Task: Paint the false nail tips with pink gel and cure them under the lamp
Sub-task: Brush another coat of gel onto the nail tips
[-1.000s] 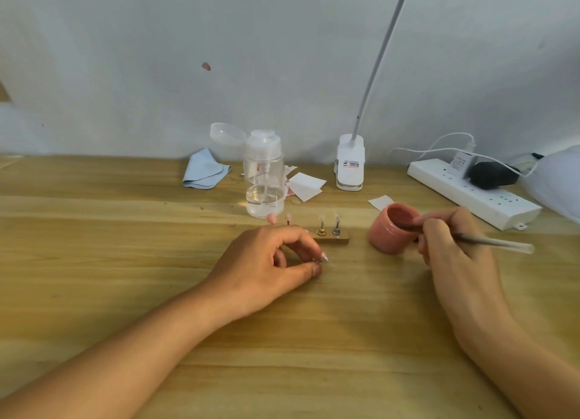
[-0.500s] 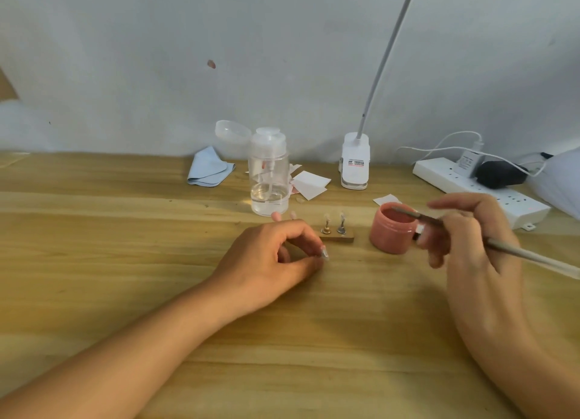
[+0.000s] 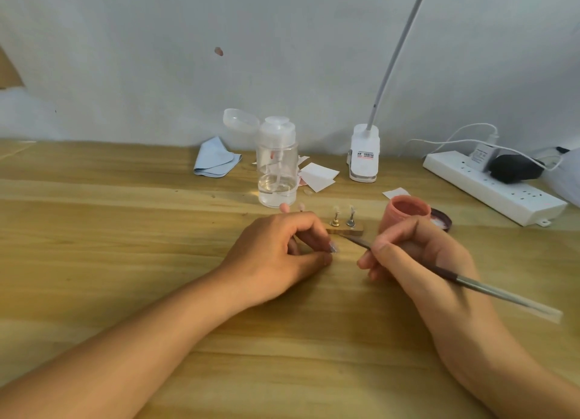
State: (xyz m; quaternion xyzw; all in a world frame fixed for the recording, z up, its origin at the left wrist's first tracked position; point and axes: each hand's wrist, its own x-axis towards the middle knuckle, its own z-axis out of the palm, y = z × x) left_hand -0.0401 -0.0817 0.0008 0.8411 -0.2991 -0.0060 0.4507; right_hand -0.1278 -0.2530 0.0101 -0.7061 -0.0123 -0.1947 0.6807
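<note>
My left hand [image 3: 282, 252] rests on the wooden table and pinches a small false nail tip [image 3: 333, 247] between thumb and forefinger. In my right hand [image 3: 420, 261] I grip a thin brush [image 3: 455, 277], and its tip points at that nail tip, almost touching it. Just behind my hands stands a small wooden holder [image 3: 345, 227] with two nail tips on metal stands; two more pinkish tips [image 3: 293, 207] show above my left knuckles. The open pink gel jar [image 3: 405, 213] sits behind my right hand. The white clip lamp [image 3: 364, 158] stands at the back.
A clear pump bottle [image 3: 277, 173] of liquid with its lid flipped open stands behind my left hand. Beside it lie a blue cloth [image 3: 215, 159] and white paper pads [image 3: 317, 175]. A white power strip [image 3: 492, 189] with plugs runs along the right back. The jar's dark lid [image 3: 441, 221] lies beside the jar.
My right hand has lifted the brush out of the pink jar and brought it left and down to the nail tip in my left hand. My left hand has stayed put.
</note>
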